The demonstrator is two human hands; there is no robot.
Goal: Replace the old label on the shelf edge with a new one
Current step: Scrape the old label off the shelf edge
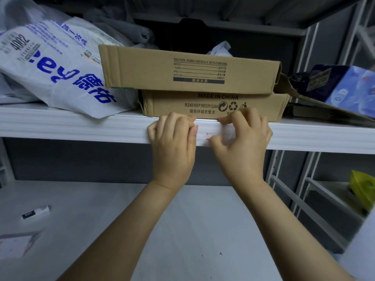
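label (207,136) on shelf edge (81,128) blurred, ends hidden behind left hand (174,147) and right hand (243,147); fingers curled there, actual grip cannot tell. cardboard box (162,106) just above, at shelf lip.

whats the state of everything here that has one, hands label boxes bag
label, on the shelf edge between both hands, blurred
left hand, fingers curled, seems to pinch the label's left end
right hand, fingers curled at the label's right part, grip unclear
lower box, closed, flat on the shelf
upper box, closed, stacked on the lower box
white bag, crumpled, lying on the shelf
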